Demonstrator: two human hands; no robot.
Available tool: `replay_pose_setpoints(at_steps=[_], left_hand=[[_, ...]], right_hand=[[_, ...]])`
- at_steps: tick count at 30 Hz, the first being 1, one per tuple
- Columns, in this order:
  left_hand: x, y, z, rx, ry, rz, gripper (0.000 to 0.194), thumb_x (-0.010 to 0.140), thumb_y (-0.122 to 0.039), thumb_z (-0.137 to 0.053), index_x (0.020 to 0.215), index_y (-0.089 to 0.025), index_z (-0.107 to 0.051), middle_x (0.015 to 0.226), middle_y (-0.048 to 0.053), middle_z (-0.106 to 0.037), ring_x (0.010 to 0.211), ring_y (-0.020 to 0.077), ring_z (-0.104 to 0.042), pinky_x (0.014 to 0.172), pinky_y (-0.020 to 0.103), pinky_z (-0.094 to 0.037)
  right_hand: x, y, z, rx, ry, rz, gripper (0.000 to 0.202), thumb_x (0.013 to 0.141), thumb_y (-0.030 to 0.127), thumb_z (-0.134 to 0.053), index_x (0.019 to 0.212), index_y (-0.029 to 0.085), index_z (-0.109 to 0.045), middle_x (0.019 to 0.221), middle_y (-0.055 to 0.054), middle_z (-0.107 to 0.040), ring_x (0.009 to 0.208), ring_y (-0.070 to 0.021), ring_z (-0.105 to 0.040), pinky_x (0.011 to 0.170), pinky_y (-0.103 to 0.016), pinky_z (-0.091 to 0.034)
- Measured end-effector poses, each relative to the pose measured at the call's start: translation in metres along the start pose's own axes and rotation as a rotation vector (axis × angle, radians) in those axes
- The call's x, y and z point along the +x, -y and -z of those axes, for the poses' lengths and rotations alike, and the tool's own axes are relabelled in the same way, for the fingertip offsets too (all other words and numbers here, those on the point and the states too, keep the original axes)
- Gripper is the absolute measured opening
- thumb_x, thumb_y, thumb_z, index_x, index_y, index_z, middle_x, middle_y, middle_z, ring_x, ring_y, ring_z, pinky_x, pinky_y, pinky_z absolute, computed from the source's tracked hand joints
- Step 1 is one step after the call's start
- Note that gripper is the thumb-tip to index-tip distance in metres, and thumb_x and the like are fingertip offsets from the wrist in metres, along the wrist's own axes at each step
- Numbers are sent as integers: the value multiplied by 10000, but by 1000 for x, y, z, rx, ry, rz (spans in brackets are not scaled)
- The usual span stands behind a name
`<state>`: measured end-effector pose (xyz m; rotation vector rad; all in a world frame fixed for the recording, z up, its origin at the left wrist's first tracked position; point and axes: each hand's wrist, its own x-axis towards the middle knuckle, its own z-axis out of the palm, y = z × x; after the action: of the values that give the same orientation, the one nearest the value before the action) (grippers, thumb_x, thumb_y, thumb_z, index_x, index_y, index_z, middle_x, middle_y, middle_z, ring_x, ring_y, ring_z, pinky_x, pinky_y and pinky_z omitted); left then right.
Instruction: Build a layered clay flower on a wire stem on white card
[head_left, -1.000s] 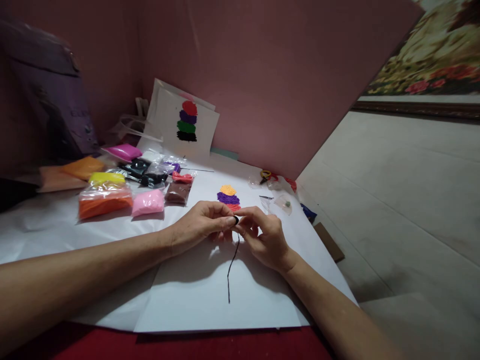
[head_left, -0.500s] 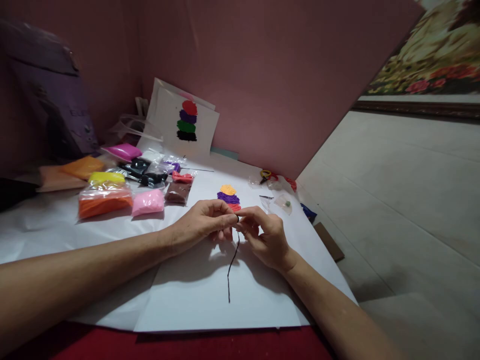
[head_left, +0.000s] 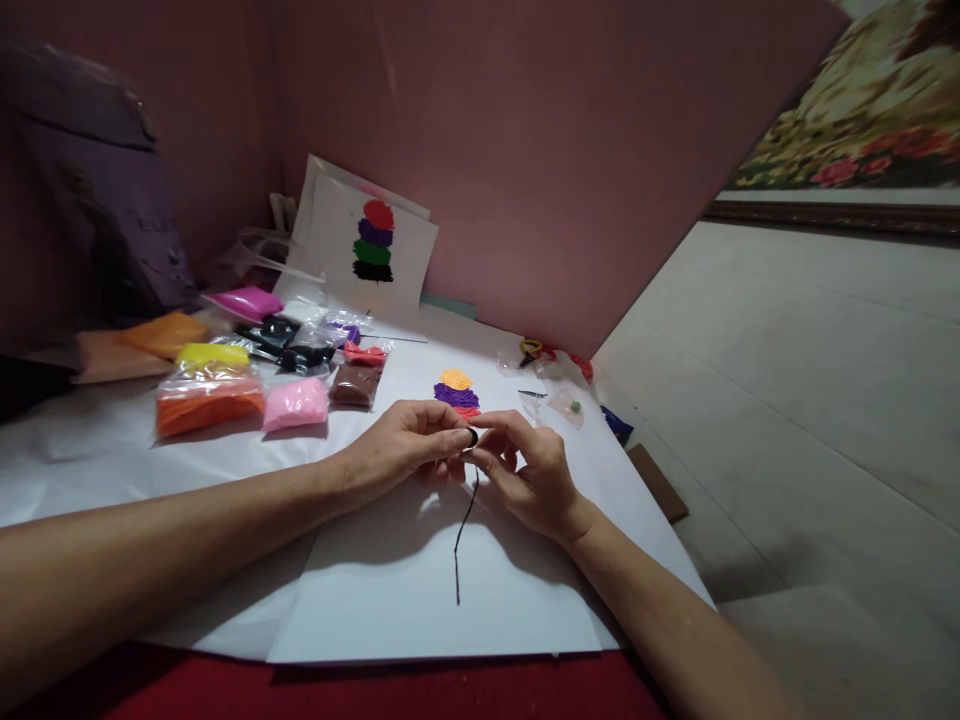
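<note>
A small rounded piece of black clay (head_left: 473, 438) is pinched between the thumb and forefinger of my left hand (head_left: 416, 438). From the other side, the thumb and forefinger of my right hand (head_left: 529, 462) close round the same piece; the other fingers are curled. Both hands are just above a white sheet of paper (head_left: 375, 610). On the sheet, a bent black line (head_left: 459, 545) runs below the fingers. Just beyond the fingertips lie textured patches: a yellow-orange patch (head_left: 456, 378), a purple patch (head_left: 456, 396) and a red one partly hidden by my hands.
Bags of coloured clay lie at left, among them an orange bag (head_left: 210, 408), a pink bag (head_left: 296, 403) and a brown bag (head_left: 354, 385). A sheet with stacked coloured patches (head_left: 322, 230) leans on the wall. Yellow-handled scissors (head_left: 531, 349) and a small plastic bag (head_left: 566, 408) lie at right.
The black clay has turned or shifted slightly left between the fingers, and more of its rounded face shows. My right fingertips have moved a little; both arms stay in place.
</note>
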<state>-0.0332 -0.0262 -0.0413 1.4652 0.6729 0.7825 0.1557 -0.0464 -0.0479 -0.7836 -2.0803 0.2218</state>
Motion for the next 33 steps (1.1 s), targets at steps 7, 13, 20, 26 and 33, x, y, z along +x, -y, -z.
replay_pose_setpoints(at_steps=[7, 13, 20, 26, 33], left_hand=[[-1, 0, 1, 20, 19, -2, 313, 833, -439, -601, 766, -134, -601, 640, 9, -634, 548, 85, -480, 545, 219, -342], [1, 0, 1, 7, 4, 6, 310, 826, -445, -614, 773, -140, -590, 641, 6, -638, 544, 82, -480, 552, 217, -346], [0, 0, 0, -20, -2, 7, 295, 812, -432, -633, 754, -149, -576, 623, -5, -623, 545, 83, -481, 549, 216, -345], [0, 0, 1, 5, 16, 7, 299, 825, -431, -617, 762, -139, -599, 638, 10, -630, 557, 87, -480, 556, 222, -345], [-1, -1, 0, 8, 5, 14, 302, 835, -447, -601, 781, -150, -582, 654, 12, -636, 558, 95, -484, 564, 232, -352]], right_hand=[[0, -1, 0, -9, -7, 4, 185, 857, 161, -613, 1039, 180, -590, 658, 15, -657, 520, -96, -586, 489, -211, -461], [0, 0, 0, -8, 8, 18, 173, 868, 147, -591, 1036, 185, -586, 655, 20, -664, 500, -92, -571, 492, -214, -462], [0, 0, 0, -3, 14, -8, 180, 856, 179, -622, 1031, 187, -582, 667, 8, -683, 524, -104, -600, 498, -222, -468], [0, 0, 0, -11, 6, 4, 164, 858, 167, -617, 1018, 189, -584, 670, 11, -681, 524, -99, -602, 497, -216, -466], [0, 0, 0, -29, -8, 8, 131, 875, 172, -585, 1004, 197, -582, 663, 17, -664, 506, -95, -580, 493, -216, -471]])
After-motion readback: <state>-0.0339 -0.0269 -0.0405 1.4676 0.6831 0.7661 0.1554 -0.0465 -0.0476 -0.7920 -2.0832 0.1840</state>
